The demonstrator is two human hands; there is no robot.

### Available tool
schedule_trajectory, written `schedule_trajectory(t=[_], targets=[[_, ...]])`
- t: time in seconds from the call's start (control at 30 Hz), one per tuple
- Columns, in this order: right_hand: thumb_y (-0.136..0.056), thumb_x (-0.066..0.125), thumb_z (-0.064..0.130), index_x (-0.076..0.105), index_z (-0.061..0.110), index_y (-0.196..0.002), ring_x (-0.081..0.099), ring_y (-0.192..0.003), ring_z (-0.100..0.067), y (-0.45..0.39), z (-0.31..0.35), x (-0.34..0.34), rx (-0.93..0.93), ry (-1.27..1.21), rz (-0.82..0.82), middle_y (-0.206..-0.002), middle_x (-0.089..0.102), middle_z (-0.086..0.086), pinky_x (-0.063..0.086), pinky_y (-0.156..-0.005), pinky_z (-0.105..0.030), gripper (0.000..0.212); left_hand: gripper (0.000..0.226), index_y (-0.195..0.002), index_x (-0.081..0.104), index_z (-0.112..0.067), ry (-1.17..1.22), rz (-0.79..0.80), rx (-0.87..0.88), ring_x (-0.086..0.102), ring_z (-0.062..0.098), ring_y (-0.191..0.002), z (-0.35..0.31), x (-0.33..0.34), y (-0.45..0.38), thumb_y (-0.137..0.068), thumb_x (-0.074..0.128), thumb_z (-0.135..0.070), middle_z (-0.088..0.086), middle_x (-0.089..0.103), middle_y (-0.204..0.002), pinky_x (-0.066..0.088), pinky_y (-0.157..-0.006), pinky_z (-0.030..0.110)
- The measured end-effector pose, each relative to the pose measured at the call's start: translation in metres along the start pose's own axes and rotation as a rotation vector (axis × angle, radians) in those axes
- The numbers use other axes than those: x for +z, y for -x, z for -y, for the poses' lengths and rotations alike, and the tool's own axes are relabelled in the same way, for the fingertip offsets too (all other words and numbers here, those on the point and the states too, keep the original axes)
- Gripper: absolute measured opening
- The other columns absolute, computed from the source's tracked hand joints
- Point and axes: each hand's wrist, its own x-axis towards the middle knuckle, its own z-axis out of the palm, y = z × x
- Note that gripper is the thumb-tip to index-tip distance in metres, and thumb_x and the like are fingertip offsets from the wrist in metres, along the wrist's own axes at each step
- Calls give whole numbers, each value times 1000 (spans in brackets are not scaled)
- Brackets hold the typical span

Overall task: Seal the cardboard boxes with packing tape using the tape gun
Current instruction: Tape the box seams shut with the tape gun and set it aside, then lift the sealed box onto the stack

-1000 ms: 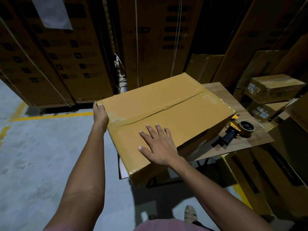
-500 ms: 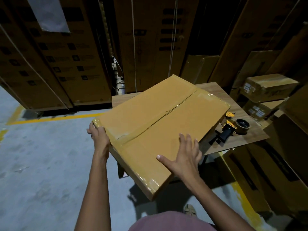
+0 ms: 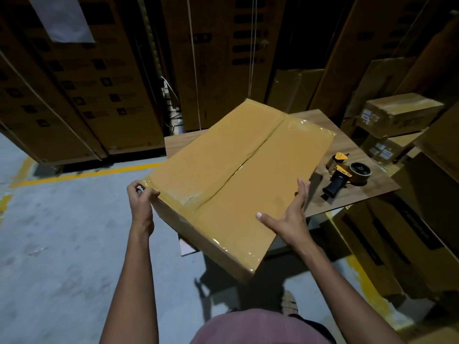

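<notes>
A large flat cardboard box (image 3: 238, 175) lies partly on a small wooden table (image 3: 352, 192), its near corner overhanging toward me. Glossy clear tape covers its centre seam and edges. My left hand (image 3: 140, 202) grips the box's left corner with curled fingers. My right hand (image 3: 290, 217) presses flat against the box's right edge, fingers straight, thumb on the top face. A yellow-and-black tape gun (image 3: 345, 172) with a tape roll lies on the table to the right of the box, untouched.
Tall stacked cartons (image 3: 87, 83) wall off the back. Smaller taped boxes (image 3: 397, 112) are stacked at the right behind the table, and flat cartons (image 3: 397, 244) lean below right. Grey concrete floor (image 3: 62, 244) with yellow lines lies to the left.
The box has turned clockwise and slid toward me. My right hand left the top face and moved to the right edge; my left hand stayed on the left corner.
</notes>
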Motion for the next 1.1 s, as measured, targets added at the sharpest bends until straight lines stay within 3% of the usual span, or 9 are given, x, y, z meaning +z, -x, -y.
schedule_trajectory(t=[0.1, 0.17, 0.3, 0.5, 0.67, 0.8, 0.9, 1.03, 1.1], targets=[[-67, 98, 27, -5, 46, -158, 6, -156, -15, -21, -6, -19, 18, -42, -72, -172, -7, 3, 18, -122, -41, 139, 17, -109, 47, -10, -16, -25, 85, 48, 17, -101, 6, 1, 12, -96, 58, -9, 2, 55, -114, 39, -80, 30], [-73, 94, 22, 8, 34, -161, 31, -148, -20, -27, -5, -32, 72, -133, -152, -168, 21, -6, 32, -116, -40, 124, 25, -96, 52, -6, -60, -78, 115, 49, 9, -84, 15, 3, 29, -102, 58, -30, 3, 56, -96, 38, -72, 30], [-98, 70, 34, 57, 18, -132, 58, -125, -22, -5, -18, -53, 275, -217, -298, -126, 62, -3, 50, -98, -40, 40, 56, -67, 42, -7, 5, -100, 94, 32, 11, -55, 27, 6, 66, -105, 47, -47, 3, 35, -64, 25, -58, 33], [-107, 48, 45, 64, 32, -98, 60, -92, -16, 72, -38, -63, 476, -395, -374, -100, 64, 5, 49, -86, -42, 23, 47, -71, 56, -8, 108, 8, -70, 53, 8, -59, 28, 17, 80, -104, 52, -42, 5, 56, -69, 39, -62, 31], [-102, 64, 30, 65, 11, -132, 68, -107, -17, 83, -41, -49, 390, -501, -513, -115, 72, 0, 55, -86, -35, 35, 32, -98, 71, -18, 177, 397, -176, 66, 17, -84, 21, 34, 88, -106, 45, -35, -3, 72, -89, 56, -69, 24], [-100, 68, 17, 72, 6, -120, 72, -96, -19, 50, -29, -84, 340, -618, -658, -103, 75, -1, 56, -79, -35, 24, 56, -82, 82, -24, 312, 427, -202, 72, 10, -75, -12, 64, 118, -107, 34, -37, -5, 76, -79, 58, -66, 18], [-98, 67, 11, 72, 4, -116, 70, -82, -10, 19, -11, -116, 276, -654, -719, -89, 73, 3, 54, -74, -30, 20, 46, -98, 78, -19, 353, 385, -116, 73, 13, -83, -43, 83, 132, -90, 56, -58, 1, 76, -92, 60, -74, 23], [-96, 67, 6, 69, 13, -77, 64, -63, 2, -18, 9, -163, 176, -627, -705, -62, 67, 18, 50, -69, -23, 21, 45, -70, 80, -24, 364, 369, -73, 70, 10, -69, -68, 113, 141, -101, 47, -19, -6, 75, -77, 55, -63, 19], [-95, 69, 8, 68, 15, -71, 67, -68, -3, -33, 21, -188, 117, -613, -687, -64, 69, 16, 52, -69, -23, 25, 44, -79, 79, -23, 369, 376, -72, 70, 12, -68, -82, 131, 152, -101, 42, -13, -8, 75, -75, 55, -58, 18]])
